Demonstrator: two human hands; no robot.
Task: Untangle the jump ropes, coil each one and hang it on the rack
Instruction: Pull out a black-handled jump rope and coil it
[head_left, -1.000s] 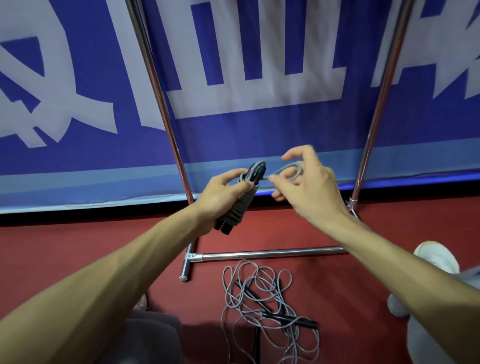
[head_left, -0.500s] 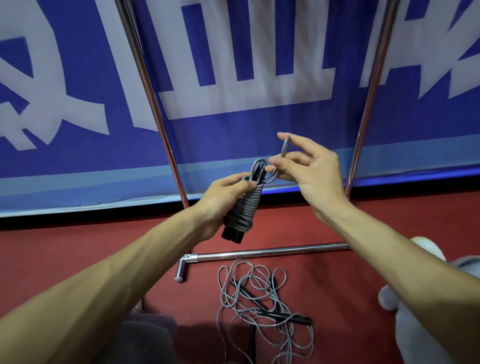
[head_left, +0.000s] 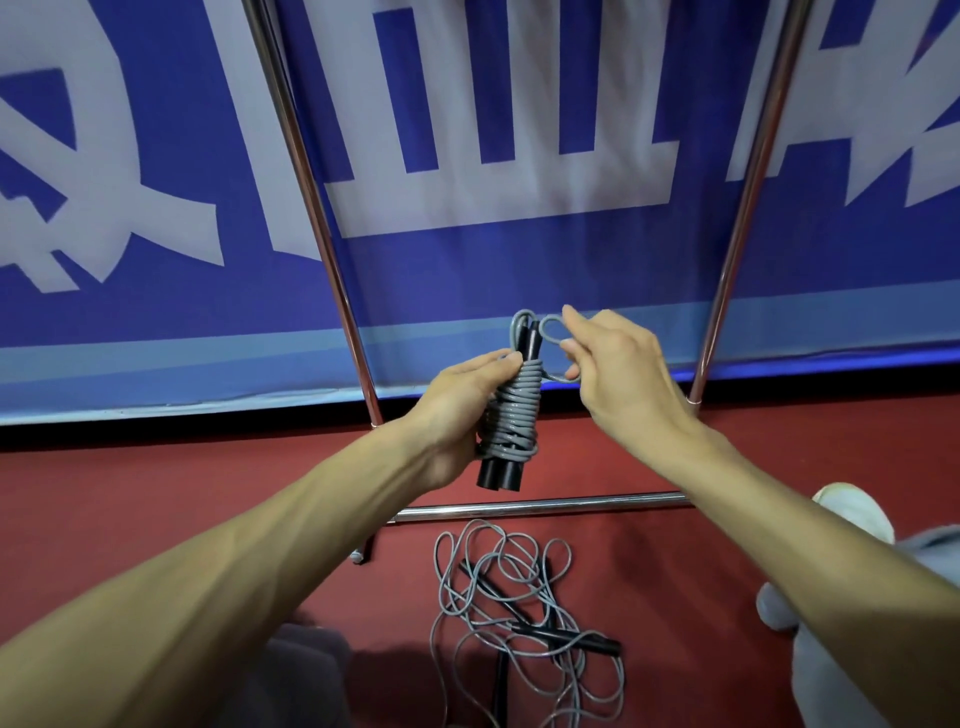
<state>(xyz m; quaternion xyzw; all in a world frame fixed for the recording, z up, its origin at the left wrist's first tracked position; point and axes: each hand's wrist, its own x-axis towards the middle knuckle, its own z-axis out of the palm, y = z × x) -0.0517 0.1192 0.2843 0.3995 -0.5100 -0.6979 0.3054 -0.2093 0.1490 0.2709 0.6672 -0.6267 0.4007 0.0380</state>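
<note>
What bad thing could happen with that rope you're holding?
1. The right hand only pinches the loose loop. If it slips, the grey coils on the bundle might spring undone.
2. The left hand alone grips the bundle. If dropped, it would likely land in the tangled rope on the floor and snag there.
3. That tangled rope lies just in front of the rack's bottom bar, so a foot could catch in it.

Bright, even light — sharp, edges bowed.
</note>
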